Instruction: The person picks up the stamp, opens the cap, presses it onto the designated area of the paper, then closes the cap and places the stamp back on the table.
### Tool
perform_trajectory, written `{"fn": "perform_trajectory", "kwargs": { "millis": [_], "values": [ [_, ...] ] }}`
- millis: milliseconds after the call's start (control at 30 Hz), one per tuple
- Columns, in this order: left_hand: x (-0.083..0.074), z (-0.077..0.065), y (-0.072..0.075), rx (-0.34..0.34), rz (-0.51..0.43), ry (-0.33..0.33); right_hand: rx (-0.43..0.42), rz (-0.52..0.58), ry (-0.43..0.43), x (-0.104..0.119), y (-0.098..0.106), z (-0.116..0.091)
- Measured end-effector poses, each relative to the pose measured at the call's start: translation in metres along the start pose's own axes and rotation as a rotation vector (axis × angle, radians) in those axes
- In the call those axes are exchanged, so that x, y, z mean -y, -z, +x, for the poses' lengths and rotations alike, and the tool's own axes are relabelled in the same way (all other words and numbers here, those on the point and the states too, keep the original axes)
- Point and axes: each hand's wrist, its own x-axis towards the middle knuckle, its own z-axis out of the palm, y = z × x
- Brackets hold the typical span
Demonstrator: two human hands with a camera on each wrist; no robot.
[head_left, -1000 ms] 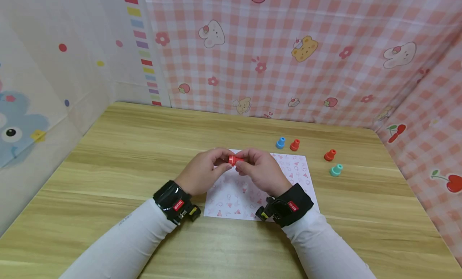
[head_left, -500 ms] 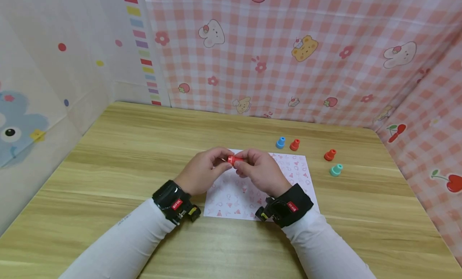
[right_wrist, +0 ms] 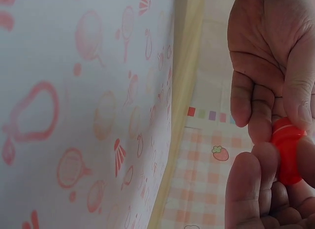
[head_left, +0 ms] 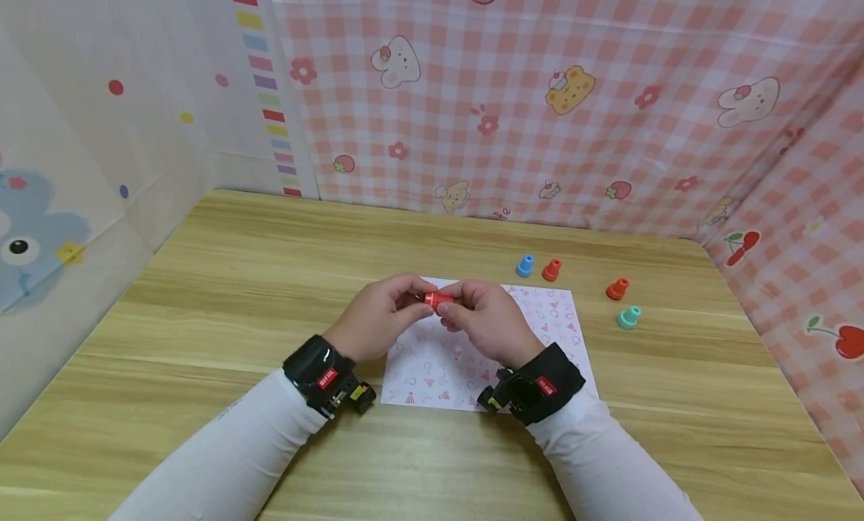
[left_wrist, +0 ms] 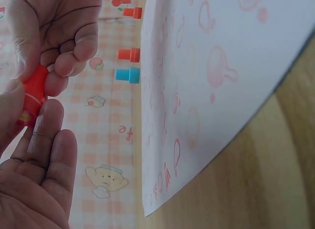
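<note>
You're holding the red stamp (head_left: 437, 300) over the paper (head_left: 442, 367), long axis running sideways: your left hand (head_left: 370, 320) is pinching the wide end, your right hand (head_left: 491, 320) the narrow one, neither sitting nearer.

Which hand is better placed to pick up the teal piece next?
Probably the right hand: it's nearer the teal piece. The left hand is farther; both pinch one red piece, so the right would release first.

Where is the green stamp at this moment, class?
In the head view, the green stamp stands on the table to the right of the paper, with a red stamp just behind it.
</note>
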Motion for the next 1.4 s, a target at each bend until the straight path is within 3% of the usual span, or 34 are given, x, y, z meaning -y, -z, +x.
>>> {"fn": "perform_trajectory", "kwargs": {
  "millis": [267,833,1400],
  "values": [
    [0.0,-0.0011,0.0005,-0.005,-0.048,0.011,0.001,-0.019,0.016,-0.0001,0.0001,-0.0008],
    [-0.0015,-0.0004,0.003,0.02,-0.057,0.044,0.02,-0.029,0.004,-0.0008,0.0014,-0.0011],
    [0.0004,-0.0003,0.0028,0.014,-0.075,0.053,0.027,0.039,0.002,-0.0016,0.0025,-0.0003]
  ]
}}
